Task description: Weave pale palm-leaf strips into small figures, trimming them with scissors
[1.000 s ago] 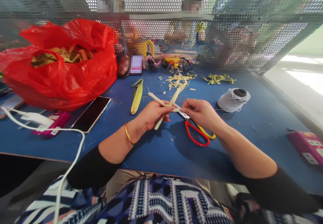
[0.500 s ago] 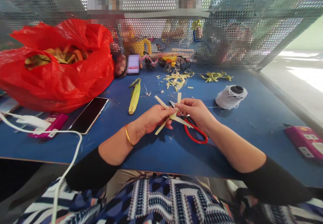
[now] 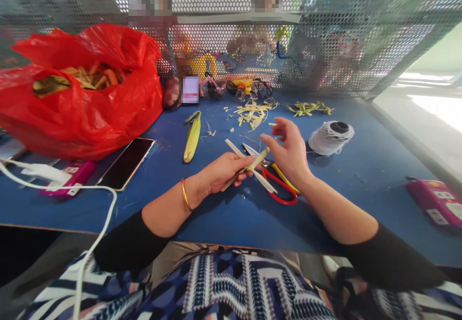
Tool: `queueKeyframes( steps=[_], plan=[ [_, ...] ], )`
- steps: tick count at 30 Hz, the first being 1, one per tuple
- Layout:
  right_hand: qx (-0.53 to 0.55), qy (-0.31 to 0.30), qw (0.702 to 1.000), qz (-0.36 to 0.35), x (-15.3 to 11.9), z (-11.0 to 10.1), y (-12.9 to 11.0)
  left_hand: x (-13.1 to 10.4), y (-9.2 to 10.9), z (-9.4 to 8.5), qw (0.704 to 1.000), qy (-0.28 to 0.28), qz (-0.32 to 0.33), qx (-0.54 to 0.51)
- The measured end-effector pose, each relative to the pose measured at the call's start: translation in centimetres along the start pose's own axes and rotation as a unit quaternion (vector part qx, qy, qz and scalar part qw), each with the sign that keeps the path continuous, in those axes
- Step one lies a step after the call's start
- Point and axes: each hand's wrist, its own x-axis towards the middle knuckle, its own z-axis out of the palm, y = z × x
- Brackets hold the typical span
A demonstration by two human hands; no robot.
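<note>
My left hand (image 3: 227,172), with a gold bangle at its wrist, pinches crossed pale husk strips (image 3: 263,156) between thumb and fingers. The strips stick out to several sides; where they cross is partly covered by the thumb. Just right of them my right hand (image 3: 287,144) is raised, thumb and fingers apart, nothing visible in its grasp. Below it on the table lie scissors (image 3: 283,196) with red and yellow handles, their blades pointing away to the left. A spool of white thread (image 3: 327,139) stands to the right of this hand.
A red plastic bag (image 3: 119,122) of husks fills the left, near a dark phone (image 3: 126,163) and a white cable (image 3: 114,209). Beyond my hands lie a husk ear (image 3: 192,139), cut scraps (image 3: 254,114) and greenish pieces (image 3: 306,108). A perforated metal screen (image 3: 212,2) closes off the back.
My right hand has let go of the husk strips and moved up and right, with its fingers opened. A strip now points toward it. My left hand keeps its hold.
</note>
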Motion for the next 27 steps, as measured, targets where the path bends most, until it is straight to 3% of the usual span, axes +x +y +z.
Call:
queueKeyframes(
  steps=[1, 3, 5, 7, 9, 14, 19, 24, 27],
  plan=[
    [-0.032, -0.008, 0.998, -0.047, 0.0, -0.2, -0.2, 0.0, 0.0, 0.1, 1.0, -0.003, -0.009, 0.009],
    [-0.055, -0.105, 0.987, -0.108, -0.2, -0.5, -0.8, 0.0, -0.2, 0.3, 0.999, -0.003, -0.019, 0.035],
    [-0.026, -0.22, 0.971, -0.093, -0.7, -0.5, -1.3, 0.0, -0.4, 0.5, 0.998, 0.001, -0.016, 0.062],
    [0.014, -0.267, 0.963, -0.034, -1.1, -0.2, -1.5, -0.1, -0.5, 0.7, 0.997, 0.007, -0.007, 0.077],
    [0.039, -0.243, 0.969, 0.004, -1.4, 0.1, -1.7, -0.2, -0.5, 0.9, 0.996, 0.006, 0.003, 0.087],
    [0.044, -0.144, 0.988, -0.016, -1.7, 0.5, -1.8, -0.8, -0.2, 1.3, 0.994, -0.031, 0.02, 0.104],
    [0.025, -0.119, 0.992, -0.024, -1.5, 0.5, -1.4, -0.6, -0.5, 1.3, 0.998, -0.018, 0.003, 0.056],
    [-0.09, -0.039, 0.982, -0.163, -1.3, -1.1, -2.3, 0.2, 0.1, 0.2, 0.987, 0.076, 0.022, -0.14],
    [-0.158, -0.08, 0.963, -0.204, -2.1, -1.3, -2.9, 0.3, 1.0, -0.3, 0.971, 0.091, 0.063, -0.214]
  ],
)
